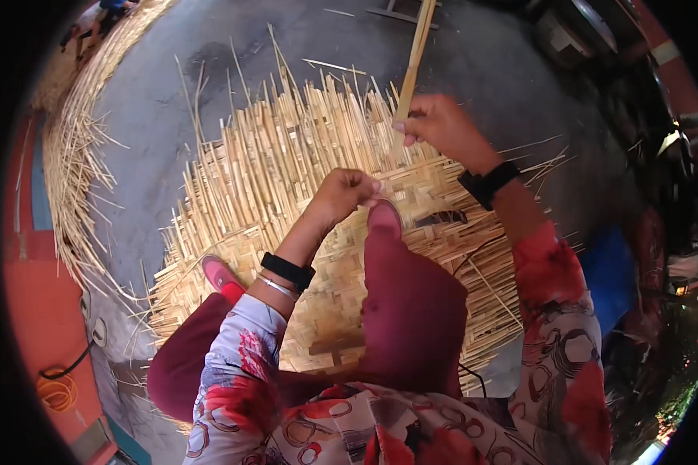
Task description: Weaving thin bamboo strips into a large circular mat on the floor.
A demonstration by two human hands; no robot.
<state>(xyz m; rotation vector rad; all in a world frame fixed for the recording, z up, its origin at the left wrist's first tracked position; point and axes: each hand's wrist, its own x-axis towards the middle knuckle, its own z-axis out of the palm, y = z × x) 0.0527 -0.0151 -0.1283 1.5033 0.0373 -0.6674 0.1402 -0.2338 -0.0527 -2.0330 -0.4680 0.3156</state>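
Observation:
Beneath me lies a partly woven bamboo mat (326,298), with a tight weave in the middle and loose strip ends sticking out around its edges. My right hand (446,130) is closed in a pinch on a long, flat bamboo strip (418,50), which rises past the far edge of the mat. The strip's lower end hangs below those fingers, over the weave. My left hand (343,195) is pinched just above the tip of my right shoe (385,215); whatever its fingertips hold is too small to make out. Both shoes rest on the mat.
A bundle of loose strips (77,178) curves along the left side. Several stray strips (335,68) lie on the grey floor (496,85) beyond the mat. A dark cable (70,370) is at lower left, a blue item (606,279) at right. Another person (89,23) shows at far left.

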